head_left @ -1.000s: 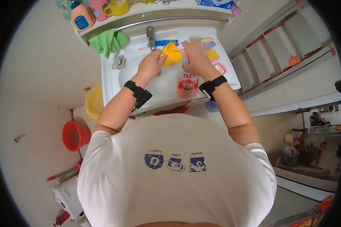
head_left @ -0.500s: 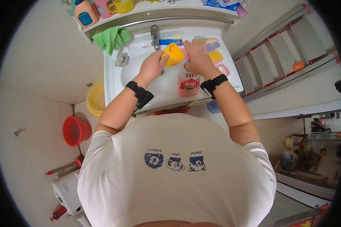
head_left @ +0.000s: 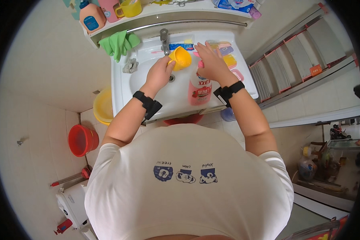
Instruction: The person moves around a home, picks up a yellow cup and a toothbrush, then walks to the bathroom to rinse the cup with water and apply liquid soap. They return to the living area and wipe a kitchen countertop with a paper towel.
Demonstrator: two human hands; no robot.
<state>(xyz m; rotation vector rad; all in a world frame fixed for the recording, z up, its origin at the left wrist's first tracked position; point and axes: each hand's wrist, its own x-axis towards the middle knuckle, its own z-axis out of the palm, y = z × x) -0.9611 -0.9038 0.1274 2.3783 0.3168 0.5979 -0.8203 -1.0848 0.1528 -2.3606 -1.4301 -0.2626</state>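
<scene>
**Cup tipped over the basin, bottle under the other hand**

The left hand grips a small yellow plastic cup, tilted on its side above the white ceramic sink just below the metal tap, so spills stay in the basin. The right hand clasps the top of a pink-and-white plastic pump bottle standing on the sink's front edge.

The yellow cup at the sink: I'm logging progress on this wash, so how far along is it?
Done: hard to say; no water or foam shows. In hand: the left hand holds the yellow cup tilted over the white sink, beside the tap; the right hand rests on top of the pink-and-white pump bottle on the rim. Left: probably soaping and rinsing; the green gloves hang unused on the rail.
</scene>
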